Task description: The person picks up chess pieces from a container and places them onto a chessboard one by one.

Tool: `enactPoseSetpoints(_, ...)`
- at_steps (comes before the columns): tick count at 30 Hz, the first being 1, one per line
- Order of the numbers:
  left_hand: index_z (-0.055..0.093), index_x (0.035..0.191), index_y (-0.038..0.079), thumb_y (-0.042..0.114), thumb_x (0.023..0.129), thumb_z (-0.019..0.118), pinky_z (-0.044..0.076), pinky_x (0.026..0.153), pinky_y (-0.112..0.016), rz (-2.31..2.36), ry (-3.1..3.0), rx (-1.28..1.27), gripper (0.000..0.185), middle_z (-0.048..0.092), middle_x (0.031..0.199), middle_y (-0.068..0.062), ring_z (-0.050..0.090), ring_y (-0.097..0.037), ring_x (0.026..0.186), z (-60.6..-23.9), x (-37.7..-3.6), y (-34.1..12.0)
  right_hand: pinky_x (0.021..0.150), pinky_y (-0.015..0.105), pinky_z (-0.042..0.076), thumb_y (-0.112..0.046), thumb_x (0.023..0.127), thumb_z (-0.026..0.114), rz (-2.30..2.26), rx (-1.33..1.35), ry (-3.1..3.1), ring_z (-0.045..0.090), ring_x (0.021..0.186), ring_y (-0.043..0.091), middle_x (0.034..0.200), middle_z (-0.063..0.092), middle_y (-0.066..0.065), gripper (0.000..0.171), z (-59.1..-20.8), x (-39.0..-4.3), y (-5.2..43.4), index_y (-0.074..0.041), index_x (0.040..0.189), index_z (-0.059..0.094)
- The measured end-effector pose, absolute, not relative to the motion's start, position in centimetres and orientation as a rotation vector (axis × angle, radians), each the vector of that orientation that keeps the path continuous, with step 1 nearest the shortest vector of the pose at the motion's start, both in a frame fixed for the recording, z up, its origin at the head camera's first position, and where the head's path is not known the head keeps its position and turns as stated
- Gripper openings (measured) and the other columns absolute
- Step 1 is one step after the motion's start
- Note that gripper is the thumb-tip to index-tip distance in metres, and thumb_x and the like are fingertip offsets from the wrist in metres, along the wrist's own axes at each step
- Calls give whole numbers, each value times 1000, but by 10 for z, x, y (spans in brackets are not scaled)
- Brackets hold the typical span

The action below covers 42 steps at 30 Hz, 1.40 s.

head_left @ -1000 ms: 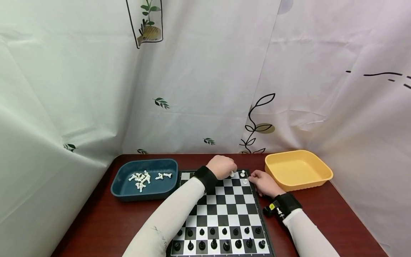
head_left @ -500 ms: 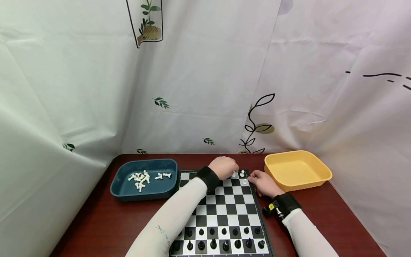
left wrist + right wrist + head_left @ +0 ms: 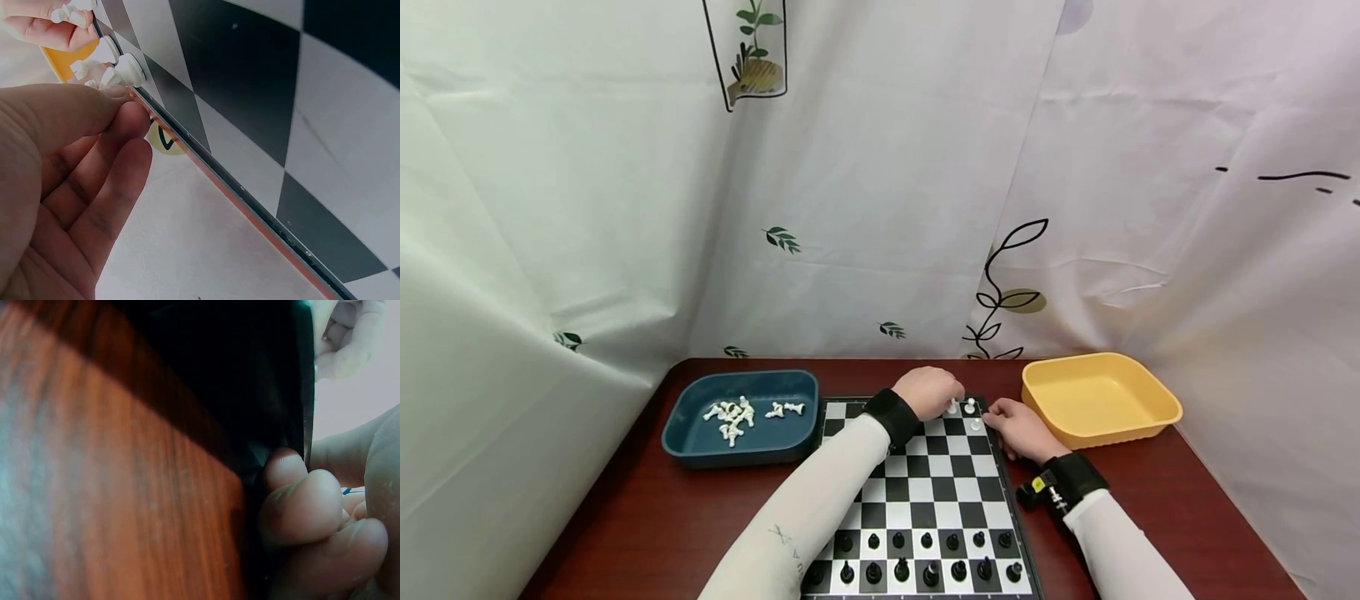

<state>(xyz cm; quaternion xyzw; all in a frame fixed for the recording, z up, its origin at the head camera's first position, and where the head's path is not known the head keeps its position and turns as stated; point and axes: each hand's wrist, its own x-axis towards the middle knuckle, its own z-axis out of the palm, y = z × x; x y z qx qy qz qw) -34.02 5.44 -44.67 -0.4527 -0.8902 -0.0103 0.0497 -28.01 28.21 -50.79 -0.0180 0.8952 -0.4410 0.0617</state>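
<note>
Over the far edge of the chessboard (image 3: pixel 920 490), my left hand (image 3: pixel 928 392) pinches a white chess piece (image 3: pixel 128 70) between thumb and fingers; its base is on the board. Right beside it, another white chess piece (image 3: pixel 970 406) stands in the far right corner. A white pawn (image 3: pixel 976 424) is in front of that one. My right hand (image 3: pixel 1021 427) grips the board's right edge, with curled fingers (image 3: pixel 306 509) against the dark side and the thumb opposite. The exact kind of the pinched piece is partly hidden by my fingers.
A blue tray (image 3: pixel 737 457) at the left holds several white chess pieces (image 3: pixel 730 417) lying loose. The yellow tray (image 3: pixel 1101 392) stands behind my right hand. Two rows of black chess pieces (image 3: pixel 902 570) stand along the near side. Patterned cloth (image 3: pixel 850 208) surrounds the table (image 3: pixel 722 517).
My left hand has shifted slightly to the right with the pinched piece, closer to the corner piece. The right hand keeps its place at the board's edge.
</note>
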Motion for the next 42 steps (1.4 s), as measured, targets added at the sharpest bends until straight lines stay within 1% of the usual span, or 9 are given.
enactPoseSetpoints(4,84,127,23,7,108,72,56,98,-25,-33,-2704,-1377,28,80,122,7,74,-8,114,-444,-339,50,47,34,44,-20,111,61,-1341,-52,2706,54,45,21,63,58,7,17,-508,-281,281,-5,104,62)
enactPoseSetpoints(8,83,129,25,9,106,75,57,98,-26,-14,-2696,-1353,29,80,123,8,74,-8,115,-441,-338,45,46,35,44,-20,111,60,-1342,-53,2709,54,44,22,62,57,7,17,-508,-281,281,-4,104,62)
enactPoseSetpoints(13,84,125,28,11,104,77,60,90,-28,31,-2642,-1300,28,81,117,10,75,-7,107,-439,-339,34,46,35,43,-19,112,61,-1340,-54,2709,54,44,22,61,56,7,17,-508,-279,282,-4,105,62)
enactPoseSetpoints(17,85,124,27,13,103,78,61,83,-30,25,-2596,-1257,26,81,113,11,75,-7,102,-436,-340,25,46,35,42,-19,112,61,-1352,-59,2710,53,43,21,60,55,7,17,-506,-277,282,-4,104,62)
enactPoseSetpoints(25,82,131,25,17,106,77,61,78,-32,-28,-2605,-1177,27,81,118,7,76,-12,101,-417,-333,2,46,35,42,-19,112,61,-1356,-69,2709,52,43,21,59,55,6,17,-508,-277,282,-4,104,62)
enactPoseSetpoints(30,82,131,23,21,106,79,61,73,-32,-76,-2598,-1112,26,80,115,5,77,-13,97,-414,-336,-19,45,34,42,-18,112,61,-1362,-76,2705,52,43,21,59,54,6,16,-508,-277,283,-4,104,62)
enactPoseSetpoints(33,82,130,23,22,106,79,61,72,-31,-99,-2597,-1067,25,80,115,5,77,-13,97,-414,-338,-32,45,34,42,-18,112,61,-1359,-82,2708,52,43,20,59,55,6,16,-508,-278,283,-4,104,62)
enactPoseSetpoints(39,83,127,20,21,106,79,62,78,-32,-192,-2589,-970,22,81,116,4,77,-14,100,-409,-340,-55,45,34,42,-18,112,60,-1353,-91,2725,52,42,21,61,56,7,16,-508,-279,283,-3,104,62)
enactPoseSetpoints(42,83,126,21,20,107,77,61,74,-33,-233,-2584,-925,20,81,113,4,76,-14,96,-406,-338,-67,45,34,42,-17,112,60,-1360,-91,2721,52,42,20,61,56,7,17,-508,-280,283,-3,104,62)
